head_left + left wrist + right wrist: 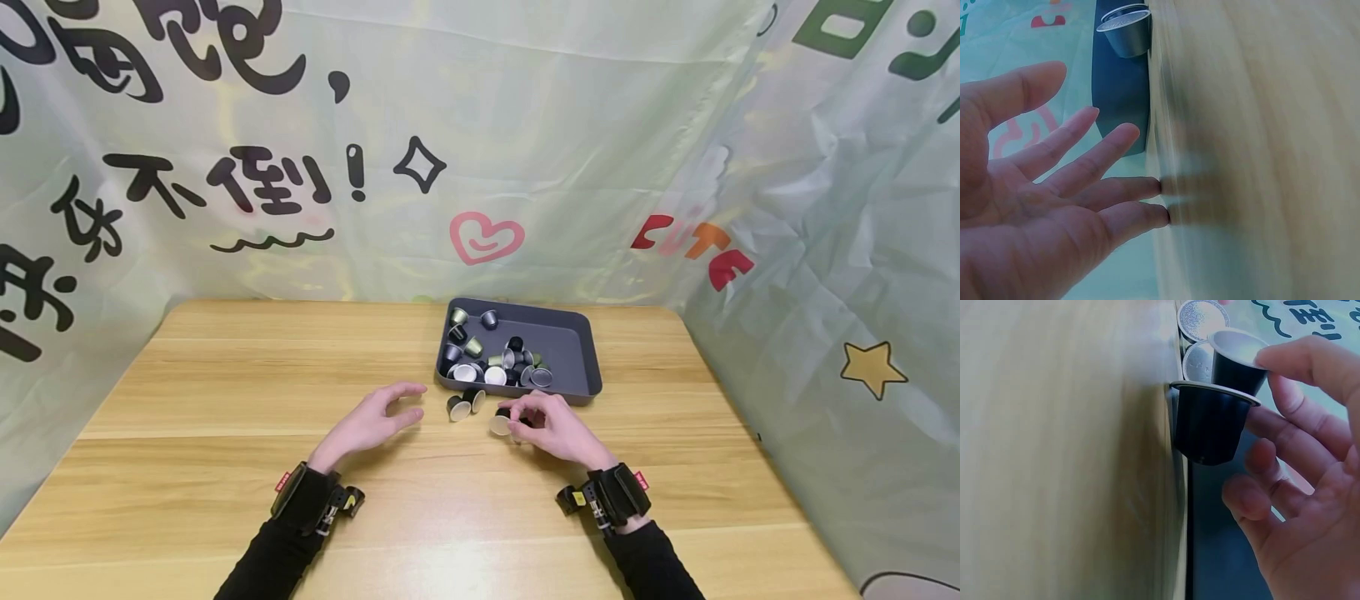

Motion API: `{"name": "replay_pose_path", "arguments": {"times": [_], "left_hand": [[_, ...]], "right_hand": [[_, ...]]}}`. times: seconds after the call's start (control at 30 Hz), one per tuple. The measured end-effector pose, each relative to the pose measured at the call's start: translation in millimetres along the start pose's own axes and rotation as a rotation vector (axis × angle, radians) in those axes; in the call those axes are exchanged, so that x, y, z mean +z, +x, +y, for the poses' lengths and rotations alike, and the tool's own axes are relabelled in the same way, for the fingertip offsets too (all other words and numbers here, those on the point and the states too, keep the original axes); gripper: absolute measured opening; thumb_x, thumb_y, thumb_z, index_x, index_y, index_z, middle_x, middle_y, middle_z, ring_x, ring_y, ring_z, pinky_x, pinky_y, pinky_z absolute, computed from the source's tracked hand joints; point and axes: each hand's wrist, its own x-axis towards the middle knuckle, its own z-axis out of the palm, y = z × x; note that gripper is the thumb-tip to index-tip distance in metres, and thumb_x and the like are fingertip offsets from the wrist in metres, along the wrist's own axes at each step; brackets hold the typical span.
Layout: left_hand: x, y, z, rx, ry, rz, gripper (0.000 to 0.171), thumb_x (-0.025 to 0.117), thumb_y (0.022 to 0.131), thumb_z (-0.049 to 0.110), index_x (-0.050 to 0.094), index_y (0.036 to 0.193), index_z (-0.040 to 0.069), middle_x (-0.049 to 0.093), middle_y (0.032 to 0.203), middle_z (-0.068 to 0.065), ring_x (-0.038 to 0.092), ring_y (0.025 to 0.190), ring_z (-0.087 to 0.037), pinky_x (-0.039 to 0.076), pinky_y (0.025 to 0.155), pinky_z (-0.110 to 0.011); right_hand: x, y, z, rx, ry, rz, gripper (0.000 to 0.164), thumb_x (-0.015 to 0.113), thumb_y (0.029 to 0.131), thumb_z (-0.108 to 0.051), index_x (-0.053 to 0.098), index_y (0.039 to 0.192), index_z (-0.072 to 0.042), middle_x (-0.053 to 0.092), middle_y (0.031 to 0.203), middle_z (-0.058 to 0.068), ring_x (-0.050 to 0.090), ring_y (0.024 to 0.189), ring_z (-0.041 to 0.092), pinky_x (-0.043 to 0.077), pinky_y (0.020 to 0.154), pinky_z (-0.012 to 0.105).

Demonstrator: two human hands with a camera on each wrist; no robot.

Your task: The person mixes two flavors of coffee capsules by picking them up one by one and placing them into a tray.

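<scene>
In the head view my right hand [551, 425] is just in front of the tray, pinching a black coffee capsule [1238, 372] by thumb and finger at its pale rim. A second black capsule [1210, 425] stands close beside it, nearer the right wrist camera, overlapping the pinched one there. My left hand [372, 422] is held low over the table with fingers spread and nothing in it. Right of its fingertips lie two more capsules, one with its pale lid [460, 411] facing me and another [477, 400] close behind.
A dark grey rectangular tray [566, 342] sits at the back of the wooden table [300, 350], holding several capsules in black, green, grey and silver, mostly along its left and front sides. A printed cloth [570, 167] hangs behind the table and to its right.
</scene>
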Motion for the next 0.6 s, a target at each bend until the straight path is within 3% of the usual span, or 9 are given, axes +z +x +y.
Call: {"name": "replay_pose_path", "arguments": {"times": [0.27,0.47,0.6], "left_hand": [[0.5,0.3,-1.1,0.002,0.005,0.004,0.048,0.059,0.1,0.023,0.051,0.142,0.0,0.055,0.145,-0.022,0.047,0.138,-0.045,0.031,0.119,-0.064],[0.5,0.2,-2.4,-0.002,0.008,0.002,0.048,0.059,0.1,0.024,0.051,0.142,0.001,0.056,0.145,-0.021,0.047,0.138,-0.044,0.031,0.119,-0.064],[0.7,0.3,-2.5,-0.002,0.001,0.001,0.049,0.06,0.1,0.024,0.051,0.142,0.001,0.056,0.145,-0.021,0.047,0.138,-0.044,0.031,0.119,-0.064]], "right_hand": [[-0.2,0.1,-0.1,0.008,-0.009,0.024,0.015,0.075,0.088,-0.014,0.064,0.081,-0.022,0.077,0.114,0.004,0.05,0.072,0.014,0.039,0.062,0.017],[-0.1,-0.2,-2.7,-0.002,-0.004,0.052,0.012,0.075,0.088,-0.013,0.066,0.082,-0.019,0.075,0.099,0.004,0.05,0.075,0.011,0.041,0.063,0.019],[0.3,0.4,-3.1,0.002,0.026,0.061,0.013,0.074,0.088,-0.01,0.065,0.082,-0.018,0.077,0.109,0.007,0.052,0.078,0.011,0.043,0.066,0.019]]}}
